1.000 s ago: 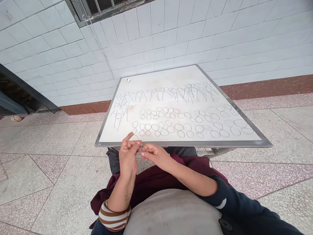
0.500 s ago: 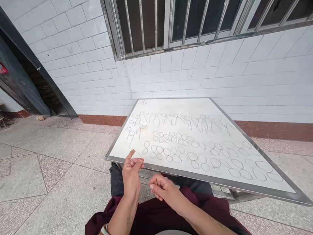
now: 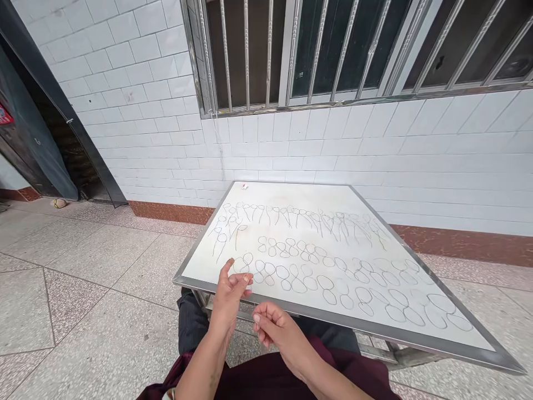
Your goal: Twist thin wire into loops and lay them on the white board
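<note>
Over the near left edge of the white-topped table (image 3: 300, 194), my left hand (image 3: 227, 300) pinches a thin wire between thumb and finger, its index finger raised. My right hand (image 3: 278, 328) is closed beside it, slightly lower and to the right, with its fingertips pinched at the wire's other end. The wire itself hardly shows between the hands. On the tabletop lie several wire figure-eight loops (image 3: 330, 296) in rows nearer me. Farther back is a row of small wire loops with long tails (image 3: 237, 238).
A grey metal rim (image 3: 358, 318) borders the table. A small white and red object (image 3: 245, 187) sits at its far left corner. Behind stands a white tiled wall (image 3: 266, 150) with a barred window (image 3: 320, 55). To the left is a doorway with a dark curtain (image 3: 45, 133).
The view has tilted up a little, so the table sits lower in it. Both hands stay pinched close together; the wire between them shows less clearly now.
</note>
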Available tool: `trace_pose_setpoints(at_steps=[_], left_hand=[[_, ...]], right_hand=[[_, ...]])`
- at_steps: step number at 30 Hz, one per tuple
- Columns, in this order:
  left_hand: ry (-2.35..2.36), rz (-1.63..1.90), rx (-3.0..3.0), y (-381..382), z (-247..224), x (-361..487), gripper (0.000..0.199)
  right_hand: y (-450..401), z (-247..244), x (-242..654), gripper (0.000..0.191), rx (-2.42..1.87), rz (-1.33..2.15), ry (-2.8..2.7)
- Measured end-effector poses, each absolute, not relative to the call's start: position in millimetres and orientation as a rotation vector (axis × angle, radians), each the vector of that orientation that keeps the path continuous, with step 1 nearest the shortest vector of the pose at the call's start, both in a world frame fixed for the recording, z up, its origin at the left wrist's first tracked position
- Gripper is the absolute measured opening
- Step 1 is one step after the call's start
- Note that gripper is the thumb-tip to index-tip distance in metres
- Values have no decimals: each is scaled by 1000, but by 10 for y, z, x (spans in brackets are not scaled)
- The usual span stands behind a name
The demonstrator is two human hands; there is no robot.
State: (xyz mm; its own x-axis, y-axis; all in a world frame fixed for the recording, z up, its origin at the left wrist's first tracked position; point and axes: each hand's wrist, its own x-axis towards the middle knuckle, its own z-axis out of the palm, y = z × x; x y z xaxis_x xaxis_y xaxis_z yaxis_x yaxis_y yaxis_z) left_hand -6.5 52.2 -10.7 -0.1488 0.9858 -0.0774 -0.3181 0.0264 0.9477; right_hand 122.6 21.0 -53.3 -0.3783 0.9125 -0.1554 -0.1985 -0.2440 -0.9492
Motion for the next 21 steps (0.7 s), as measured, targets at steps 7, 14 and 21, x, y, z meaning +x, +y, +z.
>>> trace_pose_setpoints(at_steps=[7, 14, 21], left_hand=[[1229, 1355, 857, 453, -441, -164, 71], [1272, 1232, 792, 177, -989, -449, 51], [1311, 1233, 699, 84, -1317, -610, 54]], right_hand=[[803, -444, 1239, 30, -989, 1626, -982], [1786, -513, 1083, 14, -1136, 1595, -891], [2461, -582, 1004, 29, -1305, 1634, -906]])
